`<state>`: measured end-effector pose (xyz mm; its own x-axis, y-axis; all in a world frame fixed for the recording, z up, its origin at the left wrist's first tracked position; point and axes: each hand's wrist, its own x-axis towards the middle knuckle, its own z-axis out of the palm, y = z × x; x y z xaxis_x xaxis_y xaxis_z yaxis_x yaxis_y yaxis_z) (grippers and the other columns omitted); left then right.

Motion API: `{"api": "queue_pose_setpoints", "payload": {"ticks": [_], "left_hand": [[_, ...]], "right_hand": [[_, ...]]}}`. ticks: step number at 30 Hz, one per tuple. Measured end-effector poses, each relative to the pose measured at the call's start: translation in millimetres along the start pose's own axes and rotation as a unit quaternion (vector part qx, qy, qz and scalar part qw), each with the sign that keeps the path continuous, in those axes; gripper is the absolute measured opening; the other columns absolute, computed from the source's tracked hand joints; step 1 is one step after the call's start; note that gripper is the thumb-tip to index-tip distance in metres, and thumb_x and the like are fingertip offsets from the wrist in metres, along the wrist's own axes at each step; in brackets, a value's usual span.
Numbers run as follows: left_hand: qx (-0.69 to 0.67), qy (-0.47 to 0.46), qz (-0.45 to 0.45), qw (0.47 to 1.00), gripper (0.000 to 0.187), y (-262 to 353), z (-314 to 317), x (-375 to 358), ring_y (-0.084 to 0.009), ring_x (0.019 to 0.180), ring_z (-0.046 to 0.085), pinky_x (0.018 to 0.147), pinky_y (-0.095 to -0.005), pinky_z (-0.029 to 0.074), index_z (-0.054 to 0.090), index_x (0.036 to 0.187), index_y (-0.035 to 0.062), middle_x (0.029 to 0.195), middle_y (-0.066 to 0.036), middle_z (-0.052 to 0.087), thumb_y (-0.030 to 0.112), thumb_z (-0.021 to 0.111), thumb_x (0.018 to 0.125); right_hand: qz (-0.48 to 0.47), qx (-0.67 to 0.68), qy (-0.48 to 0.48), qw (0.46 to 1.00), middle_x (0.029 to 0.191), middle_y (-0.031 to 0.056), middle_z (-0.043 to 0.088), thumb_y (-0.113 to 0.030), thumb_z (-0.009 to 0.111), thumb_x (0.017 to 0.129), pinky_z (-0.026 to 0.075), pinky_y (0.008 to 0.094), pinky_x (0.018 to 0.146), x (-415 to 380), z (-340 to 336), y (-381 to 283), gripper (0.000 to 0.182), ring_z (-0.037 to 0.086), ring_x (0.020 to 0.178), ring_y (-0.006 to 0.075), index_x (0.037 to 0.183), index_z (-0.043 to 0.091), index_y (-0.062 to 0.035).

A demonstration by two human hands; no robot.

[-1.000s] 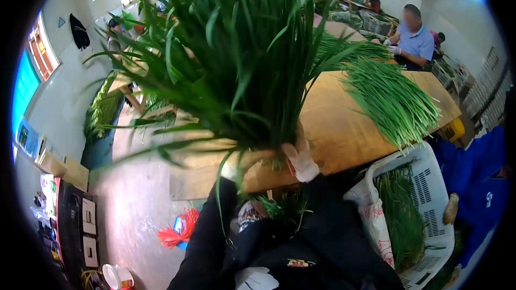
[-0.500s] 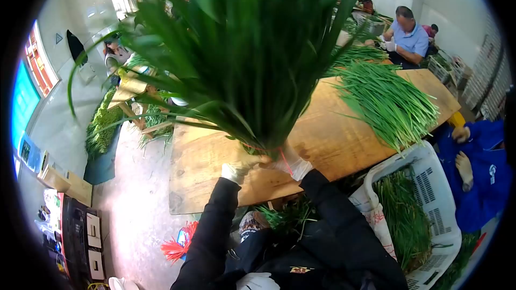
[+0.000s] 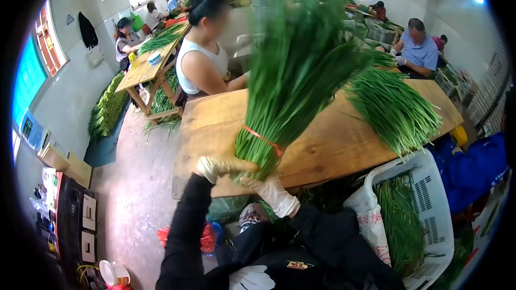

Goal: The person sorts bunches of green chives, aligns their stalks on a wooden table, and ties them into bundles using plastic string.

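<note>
A large bunch of long green leaves [image 3: 290, 86] stands upright over the near edge of the wooden table [image 3: 215, 123], its tops blurred. A red tie [image 3: 263, 139] runs round its lower part. My left hand [image 3: 223, 166], in a pale glove, is wrapped round the bunch's base from the left. On the right side, my right hand [image 3: 271, 193], also gloved, holds the bottom of the stems. Another pile of green leaves [image 3: 395, 107] lies on the table's right part.
A white crate [image 3: 441, 209] with greens is at the right, beside a person in blue [image 3: 478, 172]. Across the table sits a person in a white top [image 3: 204, 64]; a person in light blue [image 3: 419, 53] works at the far right. Red strips [image 3: 207, 239] lie below the table.
The bunch has moved lower and leans right, showing its red tie and base. My hands have shifted down its stems. The person in the white top has come into sight.
</note>
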<state>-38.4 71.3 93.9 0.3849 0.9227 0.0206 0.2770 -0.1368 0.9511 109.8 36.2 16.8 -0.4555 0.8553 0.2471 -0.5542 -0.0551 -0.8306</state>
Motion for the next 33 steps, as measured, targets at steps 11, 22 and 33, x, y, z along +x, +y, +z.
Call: {"api": "queue_pose_setpoints", "payload": {"ticks": [11,22,33], "left_hand": [[0.362,-0.019,-0.142,0.921,0.090,-51,-54,-6,-0.0322,0.111,0.044,0.093,-0.0325,0.035,0.031,0.124,-0.0059,0.118,-0.023,0.046,0.058,0.059,0.068],[0.554,0.138,-0.159,0.805,0.104,-27,44,9,-0.0340,0.108,0.042,0.092,-0.0373,0.034,0.035,0.115,-0.0131,0.113,-0.025,0.045,0.059,0.068,0.049],[0.530,0.223,-0.063,0.816,0.085,-35,52,2,-0.0261,0.107,0.044,0.091,-0.0354,0.034,0.040,0.114,-0.0034,0.112,-0.016,0.048,0.054,0.066,0.057]], "right_hand": [[0.172,-0.193,-0.055,0.964,0.071,0.0066,0.062,-0.008,0.053,0.081,0.048,0.0212,0.057,-9,-39,-29,0.012,0.060,0.062,0.0118,0.087,0.061,-0.0021],[-0.167,-0.560,0.037,0.811,0.069,0.0116,0.054,-0.020,0.061,0.074,0.042,0.0319,0.061,72,-50,-21,0.017,0.052,0.067,0.0253,0.079,0.061,-0.0039],[-0.210,-0.488,0.113,0.840,0.065,0.0086,0.054,-0.010,0.065,0.070,0.043,0.0300,0.057,64,-27,-24,0.009,0.052,0.060,0.0219,0.070,0.058,-0.0039]]}}
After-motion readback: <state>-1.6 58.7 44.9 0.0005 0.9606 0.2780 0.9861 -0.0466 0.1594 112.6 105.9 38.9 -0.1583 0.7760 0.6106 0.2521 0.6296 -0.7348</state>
